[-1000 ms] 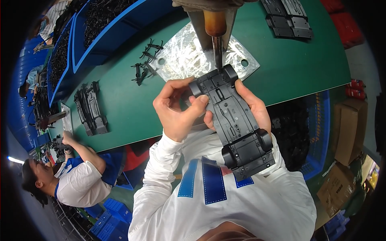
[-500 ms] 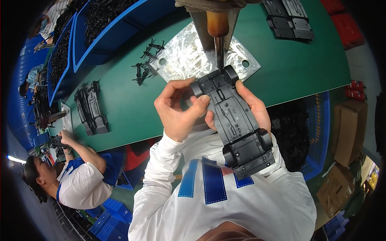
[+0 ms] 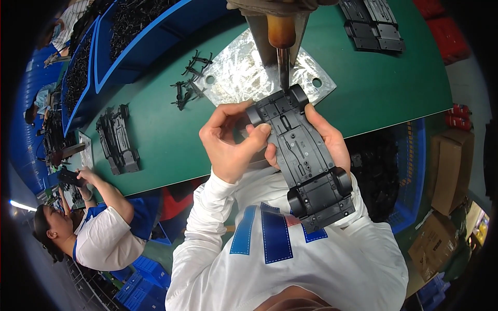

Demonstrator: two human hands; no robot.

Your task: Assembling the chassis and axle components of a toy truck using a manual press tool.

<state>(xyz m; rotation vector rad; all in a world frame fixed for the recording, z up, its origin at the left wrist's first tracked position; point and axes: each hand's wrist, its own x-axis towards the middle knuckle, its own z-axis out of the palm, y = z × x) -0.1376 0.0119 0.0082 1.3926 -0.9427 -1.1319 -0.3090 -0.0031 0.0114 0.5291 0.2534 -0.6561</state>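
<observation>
1 big green flat surface (image 3: 394, 93). 1 blue open-topped plastic crate (image 3: 417, 155) sat low at its right, holding black parts. 1 silvery rectangular metal plate (image 3: 236, 67) lay on the surface, 2 round holes visible.

Chassis count: 1 black oblong moulded-plastic chassis (image 3: 303, 150) was in work, held tilted above the surface's near edge, far end at the tip of 1 upright metal rod with an amber collar (image 3: 283, 67); couldn't tell if they touched. 2 similar black plates (image 3: 358, 26) lay side by side, far right.

Hands: 2, both grasping that chassis. Left hand (image 3: 228, 147) pinched its left edge, thumb on top; right hand (image 3: 332, 142) gripped the right edge.

Smallest: spindly black plastic pieces (image 3: 181, 96) left of the plate, overlapping, exact count unclear.
</observation>
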